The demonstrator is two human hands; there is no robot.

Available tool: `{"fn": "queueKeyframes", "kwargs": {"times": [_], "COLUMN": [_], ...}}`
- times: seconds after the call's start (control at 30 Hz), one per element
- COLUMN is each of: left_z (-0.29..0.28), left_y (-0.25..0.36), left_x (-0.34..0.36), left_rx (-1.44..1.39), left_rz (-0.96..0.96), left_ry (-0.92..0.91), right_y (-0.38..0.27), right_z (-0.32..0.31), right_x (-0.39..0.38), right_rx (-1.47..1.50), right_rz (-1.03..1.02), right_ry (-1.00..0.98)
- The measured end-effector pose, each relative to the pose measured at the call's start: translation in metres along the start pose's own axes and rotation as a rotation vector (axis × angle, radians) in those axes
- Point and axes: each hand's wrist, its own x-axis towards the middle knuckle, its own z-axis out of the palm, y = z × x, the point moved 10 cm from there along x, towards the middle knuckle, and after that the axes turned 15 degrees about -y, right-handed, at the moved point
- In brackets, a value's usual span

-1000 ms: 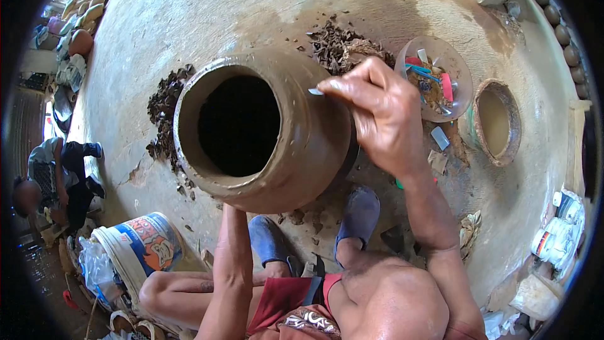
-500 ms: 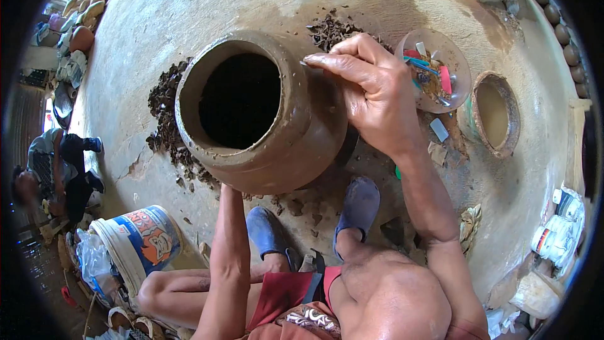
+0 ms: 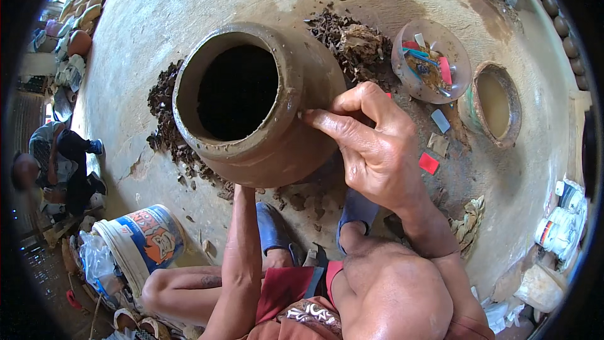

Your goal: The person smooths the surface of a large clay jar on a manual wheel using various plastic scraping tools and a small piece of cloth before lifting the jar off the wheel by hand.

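Note:
A large wet brown clay pot [image 3: 283, 160] is tilted with its wide mouth toward me; the inside is dark. Its rim looks rough, with small bits of clay along it. At the pot's right shoulder, just below the rim, my right hand [image 3: 380, 148] has thumb and forefinger pinched together. Whatever is between those fingertips, if anything, is too small to make out. My left forearm [image 3: 239, 252] reaches up to the pot's near underside. The pot hides my left hand, so its fingers do not show.
Dark clay scraps [image 3: 168, 113] lie around the pot. To the right stand a clear bowl [image 3: 462, 56] of small tools and a round tub [image 3: 513, 104] of murky water. A red piece [image 3: 429, 164] lies nearby. A white bucket [image 3: 129, 264] is at left; another person [image 3: 53, 157] sits beyond.
My right hand has slid down along the pot's right side toward me, still pinched. A red piece and a brown clump behind it have come into view. The pot appears slightly shifted.

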Motion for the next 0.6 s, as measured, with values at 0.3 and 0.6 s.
{"fn": "queueKeyframes", "kwargs": {"times": [0.3, 0.6], "left_z": [0.004, 0.055], "left_y": [-0.025, -0.139], "left_x": [-0.013, -0.148], "left_rx": [-0.028, -0.282], "left_rz": [-0.001, -0.520], "left_ry": [0.002, -0.104], "right_y": [0.042, 0.027], "right_z": [-0.008, 0.000], "right_x": [0.032, 0.009], "right_rx": [0.004, 0.023], "right_rz": [-0.030, -0.001], "right_ry": [0.091, 0.065]}}
